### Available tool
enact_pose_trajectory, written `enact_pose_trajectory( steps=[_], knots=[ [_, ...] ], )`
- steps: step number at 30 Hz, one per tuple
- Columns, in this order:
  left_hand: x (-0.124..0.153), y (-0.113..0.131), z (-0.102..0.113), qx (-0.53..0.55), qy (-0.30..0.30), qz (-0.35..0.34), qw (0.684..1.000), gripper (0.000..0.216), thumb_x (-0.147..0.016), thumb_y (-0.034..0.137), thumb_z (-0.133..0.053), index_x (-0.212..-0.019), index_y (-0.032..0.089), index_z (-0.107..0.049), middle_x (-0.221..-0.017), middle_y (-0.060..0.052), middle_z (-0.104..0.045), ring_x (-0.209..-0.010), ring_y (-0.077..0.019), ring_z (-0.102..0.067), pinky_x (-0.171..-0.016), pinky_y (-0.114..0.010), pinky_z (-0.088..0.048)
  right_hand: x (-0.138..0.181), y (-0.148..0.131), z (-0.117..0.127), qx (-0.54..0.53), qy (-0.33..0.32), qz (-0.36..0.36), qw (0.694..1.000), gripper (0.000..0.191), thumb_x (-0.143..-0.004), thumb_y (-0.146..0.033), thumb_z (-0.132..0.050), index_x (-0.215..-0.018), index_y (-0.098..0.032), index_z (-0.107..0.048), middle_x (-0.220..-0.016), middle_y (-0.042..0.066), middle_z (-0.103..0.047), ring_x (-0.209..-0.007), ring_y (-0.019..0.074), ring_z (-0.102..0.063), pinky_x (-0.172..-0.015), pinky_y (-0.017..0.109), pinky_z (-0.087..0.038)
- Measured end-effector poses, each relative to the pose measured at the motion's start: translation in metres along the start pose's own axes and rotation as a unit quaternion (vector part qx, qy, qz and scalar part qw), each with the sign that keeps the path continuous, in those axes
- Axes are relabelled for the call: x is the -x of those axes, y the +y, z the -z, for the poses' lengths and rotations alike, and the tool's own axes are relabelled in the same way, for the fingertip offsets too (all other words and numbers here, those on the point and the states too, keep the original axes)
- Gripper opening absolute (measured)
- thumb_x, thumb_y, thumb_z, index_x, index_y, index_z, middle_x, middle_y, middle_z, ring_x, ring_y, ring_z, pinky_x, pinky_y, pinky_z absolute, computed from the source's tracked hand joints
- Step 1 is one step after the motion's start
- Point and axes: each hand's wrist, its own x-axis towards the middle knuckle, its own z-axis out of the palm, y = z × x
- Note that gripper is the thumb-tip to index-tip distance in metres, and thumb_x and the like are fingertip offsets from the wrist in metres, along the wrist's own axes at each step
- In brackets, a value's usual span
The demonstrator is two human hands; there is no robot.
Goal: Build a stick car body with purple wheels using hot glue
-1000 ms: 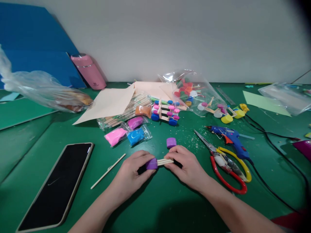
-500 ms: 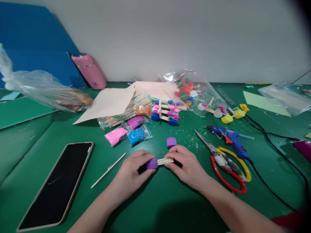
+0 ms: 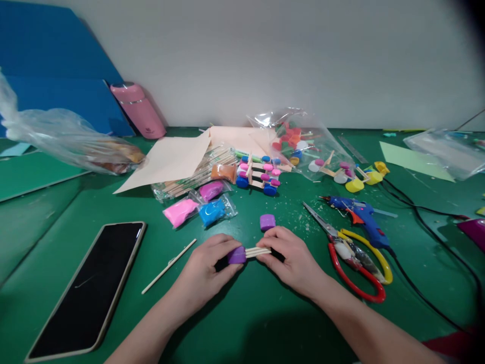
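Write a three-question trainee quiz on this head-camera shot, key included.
1. True or false: the right hand grips a blue plastic glue gun.

2. Which lies to the right of the right hand?
A) pink cylindrical bottle
B) red-and-yellow-handled metal scissors
C) large flat blue board

3. Fill in: the left hand holds a purple rounded block; left of that hand lies a loose pale wooden stick, then a dark-screened rectangular ____.

Key: 1 False, it pinches thin pale wooden sticks; 2 B; 3 phone.

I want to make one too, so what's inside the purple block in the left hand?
Pale sticks show at the side of the purple block facing the right hand. Its inside, and how far in any stick goes, can't be seen: the purple outside covers it.
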Motion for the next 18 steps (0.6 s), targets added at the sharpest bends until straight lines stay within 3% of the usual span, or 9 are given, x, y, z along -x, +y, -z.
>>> enact_pose_trajectory(
  steps=[18],
  knots=[
    [0.0001,-0.0003,-0.0002,-0.004,0.000,-0.001,1.000,0.015,-0.078,0.016,-0.052,-0.090,0.018,-0.062,-0.084,-0.004,-0.060,-0.078,-0.0152,-0.056,-0.070,-0.025,-0.045,0.0006,-0.0003,0.0005,-0.006,-0.008,-0.007,1.000,0.010,-0.082,-0.020,-0.054,-0.087,-0.017,-0.062,-0.086,0.005,-0.056,-0.082,0.0189,-0.052,-0.071,0.031,-0.041]
  ],
)
